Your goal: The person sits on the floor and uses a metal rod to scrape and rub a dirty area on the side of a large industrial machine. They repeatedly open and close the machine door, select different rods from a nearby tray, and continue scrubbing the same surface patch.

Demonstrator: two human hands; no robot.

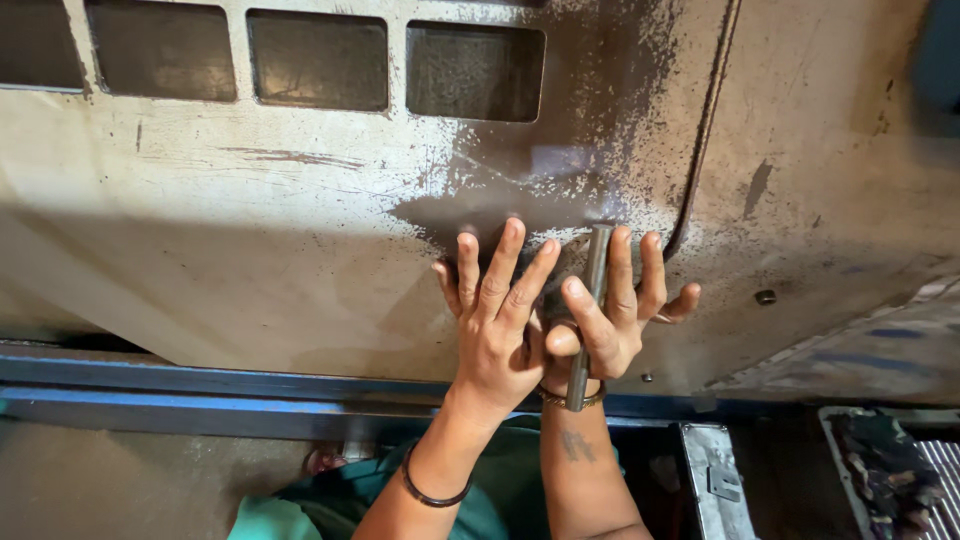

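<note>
Two hands on metal panel [250,230]. Left hand [497,330] flat, fingers spread, holding nothing. Right hand [612,320] grasps steel rod [588,315], long axis near upright, tip against panel above fingers; grip partly hidden behind left hand.

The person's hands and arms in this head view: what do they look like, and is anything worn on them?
Both are bare, with no gloves or sleeves. The left hand has a thin dark bangle round its forearm. The right hand has a slim gold-coloured bracelet at the wrist and a small dark tattoo on the forearm below it.
</note>
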